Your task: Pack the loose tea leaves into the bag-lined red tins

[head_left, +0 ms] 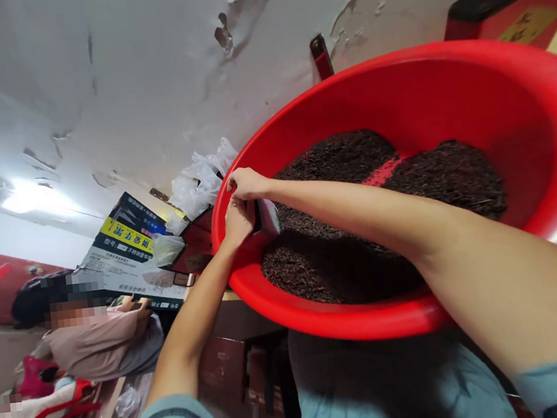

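Observation:
A large red basin (442,59) holds dark, dry, loose strands (333,156) that look like tea leaves, in two heaps with a bare strip between them. At the basin's left rim, my left hand (239,219) is closed beside a small dark and pale container (265,218), partly hidden behind the fingers. My right hand (247,184) is just above it, fingers pinched together close to the left hand. What the right fingers hold, if anything, is too small to make out.
Crumpled clear plastic bags (200,184) and a large printed box (127,253) lie beyond the basin's left side. A person in a pink shirt (97,340) sits at the left. A red and black box (516,1) stands at the upper right.

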`<state>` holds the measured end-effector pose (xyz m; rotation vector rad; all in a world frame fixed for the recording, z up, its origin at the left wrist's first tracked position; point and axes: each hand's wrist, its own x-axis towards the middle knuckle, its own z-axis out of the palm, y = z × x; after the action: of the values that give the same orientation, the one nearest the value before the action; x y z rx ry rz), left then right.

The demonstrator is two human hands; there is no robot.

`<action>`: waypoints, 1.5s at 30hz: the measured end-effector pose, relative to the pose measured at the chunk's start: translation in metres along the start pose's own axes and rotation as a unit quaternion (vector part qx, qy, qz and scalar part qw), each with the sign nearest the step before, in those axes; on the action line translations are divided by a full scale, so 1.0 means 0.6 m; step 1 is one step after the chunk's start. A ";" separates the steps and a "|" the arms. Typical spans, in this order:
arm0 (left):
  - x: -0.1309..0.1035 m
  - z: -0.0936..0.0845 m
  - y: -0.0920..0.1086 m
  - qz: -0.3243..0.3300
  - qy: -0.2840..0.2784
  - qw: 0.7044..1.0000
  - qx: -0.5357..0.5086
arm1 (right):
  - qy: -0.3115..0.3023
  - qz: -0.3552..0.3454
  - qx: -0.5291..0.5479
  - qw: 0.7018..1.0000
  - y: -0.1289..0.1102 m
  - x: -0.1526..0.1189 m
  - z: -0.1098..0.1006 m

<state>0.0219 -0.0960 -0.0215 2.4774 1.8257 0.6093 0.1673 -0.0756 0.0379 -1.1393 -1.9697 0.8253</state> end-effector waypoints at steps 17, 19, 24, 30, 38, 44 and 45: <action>-0.021 -0.038 0.005 -0.054 0.080 0.995 0.035 | -0.010 -0.074 0.007 0.997 0.005 -0.006 -0.019; -0.020 -0.037 -0.001 -0.062 0.076 0.995 0.034 | -0.011 -0.092 0.001 0.996 0.006 -0.006 -0.020; -0.012 -0.035 -0.018 -0.094 0.078 0.992 0.007 | -0.048 -0.172 0.013 0.984 0.010 -0.002 -0.006; -0.003 -0.026 -0.031 -0.087 0.090 0.991 -0.044 | -0.036 -0.078 -0.065 0.994 0.002 -0.020 0.056; -0.016 -0.035 -0.027 -0.082 0.096 0.992 -0.016 | -0.096 -0.103 -0.089 0.986 0.057 0.011 0.033; -0.009 -0.034 -0.019 -0.103 0.082 0.991 -0.026 | -0.089 -0.066 -0.077 0.991 0.039 -0.006 0.031; -0.008 -0.036 -0.016 -0.109 0.075 0.991 -0.023 | -0.085 -0.067 -0.073 0.991 0.030 -0.010 0.040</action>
<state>0.0049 -0.1023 -0.0055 2.2152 2.0720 0.8340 0.1577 -0.0780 0.0088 -1.0325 -2.2529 0.7388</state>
